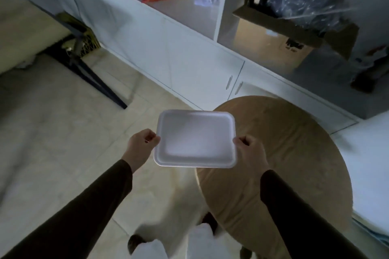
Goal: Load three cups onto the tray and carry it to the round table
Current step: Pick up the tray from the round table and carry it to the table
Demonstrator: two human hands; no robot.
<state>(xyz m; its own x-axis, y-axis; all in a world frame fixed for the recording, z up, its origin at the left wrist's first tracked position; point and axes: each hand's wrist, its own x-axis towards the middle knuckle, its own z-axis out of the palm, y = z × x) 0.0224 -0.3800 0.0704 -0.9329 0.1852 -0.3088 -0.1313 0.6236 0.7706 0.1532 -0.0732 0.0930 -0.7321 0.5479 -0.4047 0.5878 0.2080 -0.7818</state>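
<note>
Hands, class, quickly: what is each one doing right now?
Left hand: fingers closed on the left edge of the white tray.
Right hand: fingers closed on the tray's right edge.
The tray holds no cups.

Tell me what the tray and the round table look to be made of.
Tray: looks like white foam or thin moulded plastic, matte, with a soft rolled rim and rounded corners; which of the two is hard to tell. It holds no cups.

Round table: seems to be wood or a wood-look veneer, tan with a faint grain and a dull sheen; the blur leaves it open.
</note>
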